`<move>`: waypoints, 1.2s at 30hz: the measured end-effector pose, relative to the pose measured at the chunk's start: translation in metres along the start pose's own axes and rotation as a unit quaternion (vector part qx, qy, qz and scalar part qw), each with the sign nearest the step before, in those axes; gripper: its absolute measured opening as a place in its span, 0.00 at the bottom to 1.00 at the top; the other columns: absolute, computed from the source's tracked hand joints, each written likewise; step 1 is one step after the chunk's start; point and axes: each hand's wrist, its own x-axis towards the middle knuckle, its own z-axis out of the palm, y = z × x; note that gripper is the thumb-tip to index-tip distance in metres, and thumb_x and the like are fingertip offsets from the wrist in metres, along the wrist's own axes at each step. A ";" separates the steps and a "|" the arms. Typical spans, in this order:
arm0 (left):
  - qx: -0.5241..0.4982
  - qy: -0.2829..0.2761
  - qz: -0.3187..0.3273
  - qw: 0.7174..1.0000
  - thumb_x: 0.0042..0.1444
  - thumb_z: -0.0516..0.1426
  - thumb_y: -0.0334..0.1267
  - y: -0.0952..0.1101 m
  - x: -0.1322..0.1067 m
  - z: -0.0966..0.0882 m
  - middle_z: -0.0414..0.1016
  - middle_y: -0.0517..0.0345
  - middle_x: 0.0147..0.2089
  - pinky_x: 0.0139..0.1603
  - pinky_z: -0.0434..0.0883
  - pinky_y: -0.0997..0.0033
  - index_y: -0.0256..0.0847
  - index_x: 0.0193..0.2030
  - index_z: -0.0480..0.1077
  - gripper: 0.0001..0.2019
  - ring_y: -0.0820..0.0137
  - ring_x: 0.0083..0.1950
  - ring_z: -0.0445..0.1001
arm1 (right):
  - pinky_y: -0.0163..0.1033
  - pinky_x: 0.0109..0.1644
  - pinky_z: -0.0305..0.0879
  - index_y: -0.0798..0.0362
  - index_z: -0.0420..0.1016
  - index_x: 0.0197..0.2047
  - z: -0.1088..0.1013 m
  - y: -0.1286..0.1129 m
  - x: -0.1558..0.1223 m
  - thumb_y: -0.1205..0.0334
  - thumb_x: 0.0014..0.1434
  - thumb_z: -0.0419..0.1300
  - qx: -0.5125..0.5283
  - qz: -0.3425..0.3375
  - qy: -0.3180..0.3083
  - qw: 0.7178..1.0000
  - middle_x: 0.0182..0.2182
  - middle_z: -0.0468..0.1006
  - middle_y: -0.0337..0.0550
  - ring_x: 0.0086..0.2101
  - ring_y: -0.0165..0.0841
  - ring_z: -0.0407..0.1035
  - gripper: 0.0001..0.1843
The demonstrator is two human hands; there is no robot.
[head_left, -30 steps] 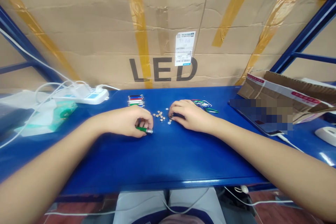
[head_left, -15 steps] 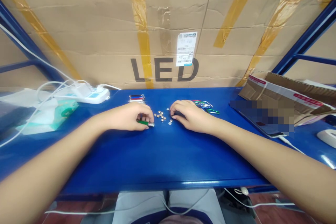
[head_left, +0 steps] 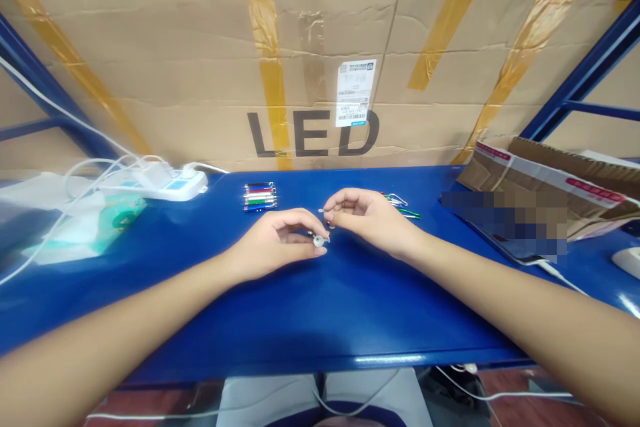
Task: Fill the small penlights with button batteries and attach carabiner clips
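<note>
My left hand point(head_left: 285, 238) is closed in a pinch around a small flashlight point(head_left: 319, 241); its round silvery open end points towards me, and the fingers hide its green body. Close by on the right, my right hand point(head_left: 359, 219) has thumb and forefinger pressed together over a tiny dark disc, apparently a button cell point(head_left: 329, 221). Beside these fingertips lies a flat silvery disc point(head_left: 321, 211) on the blue table point(head_left: 320, 307). My left hand covers most of the other button cells. Several small coloured flashlights point(head_left: 260, 197) lie in a row behind my left hand.
Green and silver carabiners point(head_left: 410, 213) lie partly behind my right hand. Further right are a charging tablet point(head_left: 495, 240) and an open cardboard box point(head_left: 545, 180). On the left stand a power strip point(head_left: 187, 185) with cables and a tissue pack point(head_left: 95, 227). A large carton point(head_left: 200, 67) backs the table.
My left hand has moved right with the flashlight, turning its open end towards me, and now covers most of the button cells. My right hand stays nearly in place, its fingertips pinched.
</note>
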 end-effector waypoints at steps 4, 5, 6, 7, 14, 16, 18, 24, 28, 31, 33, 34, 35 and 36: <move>-0.005 0.015 -0.036 0.999 0.51 0.68 0.36 -0.005 0.001 0.002 0.80 0.53 0.45 0.56 0.75 0.61 0.38 0.40 0.78 0.10 0.66 0.49 0.78 | 0.38 0.43 0.72 0.54 0.78 0.36 0.000 -0.002 0.000 0.60 0.49 0.71 0.033 0.005 0.025 0.999 0.31 0.80 0.38 0.33 0.29 0.74 0.11; -0.003 0.018 -0.040 0.999 0.51 0.68 0.36 -0.006 0.001 0.002 0.80 0.53 0.45 0.56 0.75 0.61 0.38 0.41 0.78 0.10 0.66 0.49 0.78 | 0.39 0.44 0.72 0.54 0.78 0.36 0.000 -0.002 0.000 0.59 0.49 0.71 0.036 0.002 0.028 0.999 0.31 0.80 0.39 0.33 0.29 0.74 0.12; -0.001 0.020 -0.041 0.999 0.51 0.68 0.36 -0.007 0.001 0.002 0.80 0.52 0.46 0.56 0.76 0.61 0.38 0.41 0.78 0.11 0.66 0.49 0.78 | 0.39 0.44 0.72 0.54 0.78 0.36 0.000 -0.002 0.000 0.59 0.49 0.72 0.039 -0.002 0.030 0.999 0.31 0.80 0.39 0.34 0.29 0.74 0.13; 0.002 0.020 -0.041 0.999 0.52 0.68 0.36 -0.007 0.001 0.001 0.80 0.52 0.46 0.56 0.76 0.61 0.39 0.41 0.78 0.11 0.66 0.49 0.78 | 0.40 0.44 0.73 0.54 0.78 0.36 0.000 -0.002 -0.001 0.58 0.48 0.73 0.042 -0.006 0.030 0.999 0.32 0.80 0.39 0.34 0.30 0.74 0.14; 0.054 0.017 -0.003 0.998 0.53 0.66 0.34 -0.006 0.002 0.000 0.78 0.52 0.47 0.57 0.75 0.61 0.38 0.41 0.79 0.08 0.66 0.49 0.78 | 0.40 0.43 0.74 0.54 0.79 0.36 0.001 -0.003 -0.002 0.57 0.49 0.73 0.053 -0.019 0.008 0.998 0.31 0.81 0.39 0.33 0.29 0.74 0.13; 0.063 0.024 0.001 0.998 0.53 0.66 0.34 -0.006 0.002 0.000 0.78 0.52 0.47 0.57 0.76 0.61 0.38 0.41 0.79 0.08 0.66 0.49 0.77 | 0.40 0.42 0.74 0.54 0.79 0.36 0.002 -0.003 -0.003 0.57 0.49 0.73 0.054 -0.023 0.006 0.998 0.31 0.81 0.39 0.33 0.30 0.75 0.13; 0.061 0.032 0.003 0.998 0.53 0.66 0.35 -0.005 0.001 0.000 0.78 0.52 0.47 0.56 0.76 0.61 0.38 0.41 0.79 0.08 0.66 0.49 0.77 | 0.40 0.42 0.75 0.53 0.78 0.36 0.002 -0.004 -0.004 0.56 0.50 0.73 0.054 -0.032 0.002 0.998 0.32 0.81 0.39 0.33 0.30 0.75 0.14; 0.034 0.057 0.001 0.998 0.52 0.68 0.38 -0.005 0.001 0.001 0.78 0.52 0.45 0.53 0.77 0.60 0.38 0.41 0.77 0.11 0.63 0.50 0.78 | 0.40 0.43 0.73 0.52 0.80 0.38 0.001 -0.008 -0.008 0.55 0.54 0.71 -0.020 -0.124 -0.041 0.991 0.33 0.81 0.40 0.34 0.31 0.74 0.11; 0.035 0.058 -0.003 0.998 0.52 0.68 0.39 -0.004 0.000 0.002 0.78 0.52 0.45 0.51 0.77 0.61 0.38 0.41 0.77 0.12 0.63 0.48 0.77 | 0.41 0.46 0.72 0.51 0.81 0.39 0.001 -0.011 -0.012 0.57 0.58 0.68 -0.102 -0.204 -0.045 0.972 0.36 0.79 0.42 0.37 0.32 0.73 0.08; 0.022 0.057 -0.004 0.998 0.51 0.68 0.39 -0.005 0.000 0.002 0.79 0.52 0.45 0.52 0.76 0.60 0.39 0.42 0.76 0.12 0.64 0.48 0.78 | 0.42 0.44 0.72 0.51 0.82 0.39 0.003 -0.013 -0.014 0.59 0.59 0.67 -0.140 -0.243 -0.041 0.959 0.35 0.77 0.42 0.36 0.32 0.72 0.06; 0.015 0.063 -0.007 0.998 0.51 0.69 0.40 -0.005 0.000 0.003 0.79 0.53 0.43 0.53 0.76 0.59 0.39 0.41 0.76 0.13 0.64 0.47 0.78 | 0.42 0.43 0.71 0.50 0.82 0.39 0.003 -0.013 -0.014 0.59 0.59 0.67 -0.149 -0.262 -0.041 0.953 0.35 0.77 0.42 0.35 0.32 0.72 0.05; 0.013 0.066 -0.010 0.998 0.50 0.69 0.40 -0.005 0.000 0.003 0.79 0.53 0.43 0.53 0.76 0.59 0.39 0.41 0.76 0.13 0.64 0.47 0.78 | 0.42 0.43 0.71 0.50 0.81 0.39 0.003 -0.013 -0.014 0.60 0.59 0.67 -0.151 -0.269 -0.043 0.950 0.35 0.78 0.42 0.36 0.32 0.72 0.05; 0.011 0.068 -0.013 0.998 0.50 0.69 0.40 -0.006 0.000 0.003 0.79 0.53 0.42 0.53 0.76 0.59 0.39 0.41 0.76 0.13 0.64 0.47 0.78 | 0.42 0.43 0.71 0.49 0.81 0.40 0.003 -0.013 -0.014 0.61 0.59 0.67 -0.152 -0.273 -0.045 0.949 0.35 0.78 0.42 0.36 0.32 0.72 0.05; 0.008 0.068 -0.014 0.998 0.50 0.69 0.40 -0.005 0.000 0.004 0.79 0.53 0.42 0.53 0.76 0.59 0.39 0.41 0.76 0.13 0.64 0.47 0.78 | 0.41 0.43 0.71 0.49 0.81 0.40 0.003 -0.013 -0.014 0.62 0.59 0.67 -0.153 -0.275 -0.047 0.948 0.35 0.78 0.42 0.37 0.32 0.73 0.05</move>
